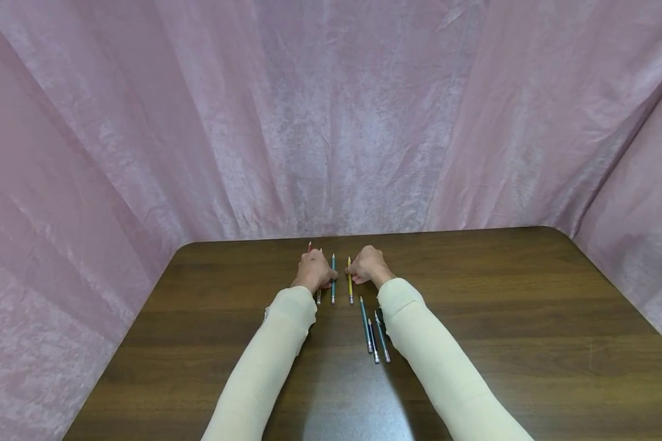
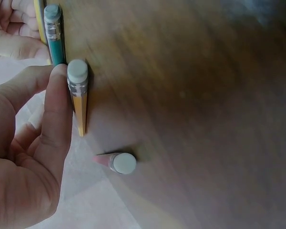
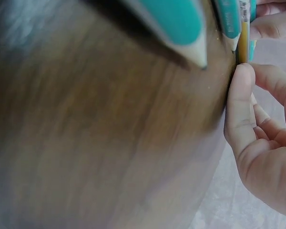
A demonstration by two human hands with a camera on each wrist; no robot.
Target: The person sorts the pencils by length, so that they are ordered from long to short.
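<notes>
Thumb and fingers of my left hand (image 1: pixel 313 269) pinch a teal pencil (image 1: pixel 333 295), which lies on the table pointing away from me. My right hand (image 1: pixel 368 264) pinches a yellow pencil (image 1: pixel 350 293), a short gap to the right and roughly parallel. Just left of the teal pencil lies an orange pencil (image 2: pixel 80 109), partly covered by the left hand in the head view. Farther left is a red pencil (image 2: pixel 124 163), only its tip showing past that hand in the head view. White erasers cap the orange and red pencils; the teal one's is greenish.
Several teal and dark pencils (image 1: pixel 365 324) lie nearer to me, beside my right sleeve (image 1: pixel 436 361). In the right wrist view a teal pencil (image 3: pixel 174 21) looms close to the camera. The brown wooden table (image 1: pixel 529 306) ends at pink curtains (image 1: pixel 364 122) behind and at the sides.
</notes>
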